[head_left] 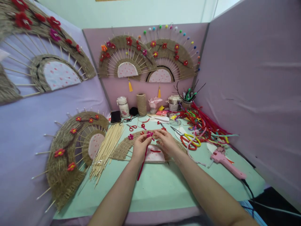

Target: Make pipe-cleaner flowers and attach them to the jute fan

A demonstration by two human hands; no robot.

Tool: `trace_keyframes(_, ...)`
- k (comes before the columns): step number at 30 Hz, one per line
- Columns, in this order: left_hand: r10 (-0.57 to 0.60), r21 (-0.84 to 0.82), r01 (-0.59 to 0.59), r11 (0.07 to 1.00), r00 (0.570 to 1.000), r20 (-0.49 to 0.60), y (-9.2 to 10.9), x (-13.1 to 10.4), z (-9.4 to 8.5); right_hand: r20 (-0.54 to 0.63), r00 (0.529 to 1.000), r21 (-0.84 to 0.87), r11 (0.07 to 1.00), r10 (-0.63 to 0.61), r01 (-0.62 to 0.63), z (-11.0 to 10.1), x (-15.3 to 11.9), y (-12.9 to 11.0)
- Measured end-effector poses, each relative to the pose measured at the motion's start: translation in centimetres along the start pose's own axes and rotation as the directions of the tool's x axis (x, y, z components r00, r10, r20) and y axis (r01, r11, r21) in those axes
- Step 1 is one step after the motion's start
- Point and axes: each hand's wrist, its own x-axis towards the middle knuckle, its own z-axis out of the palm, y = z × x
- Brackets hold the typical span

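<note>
My left hand [140, 148] pinches a magenta pipe cleaner [141, 169], whose loose end hangs down in front of the fan. Its upper part is bent into a small flower [149, 134] at my fingertips. From the other side my right hand [166, 142] has its curved fingers at the same flower; the exact contact is partly hidden. Beneath both hands lies a twine-wrapped fan [122, 147] with a dotted pale centre [154, 157]. A short red piece [155, 151] rests on that centre, and a magenta flower [130, 137] sits on the fan's left band.
Thin wooden sticks [107, 150] lie left, beside another fan [63, 150]. Yellow-and-red-handled scissors [190, 141] and a pink glue gun [229, 164] with a cord lie right. Behind stand a twine spool [141, 104], a white bottle [123, 106] and piled pipe cleaners [202, 121]. Small red scissors [132, 127] lie farther back.
</note>
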Motion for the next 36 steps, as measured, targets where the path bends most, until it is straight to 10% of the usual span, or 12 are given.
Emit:
trace_keyframes(6, -0.030, -0.020, 0.031, 0.999, 0.998, 0.056, 0.1, 0.0, 0.0, 0.201, 0.974, -0.292, 0.942, -0.106, 0.163, -0.9, 0.3, -0.6)
trace_keyframes(16, 0.197, 0.351, -0.201, 0.915, 0.979, 0.048, 0.1, -0.5, 0.1, 0.204, 0.971, -0.488, 0.848, -0.121, 0.208, -2.2, 1.2, -0.3)
trace_keyframes(36, 0.219, 0.458, -0.191, 0.868, 0.976, -0.009, -0.1, -0.6, 0.1, 0.162, 0.986, -0.444, 0.889, -0.047, 0.115, -2.6, 1.2, 0.6)
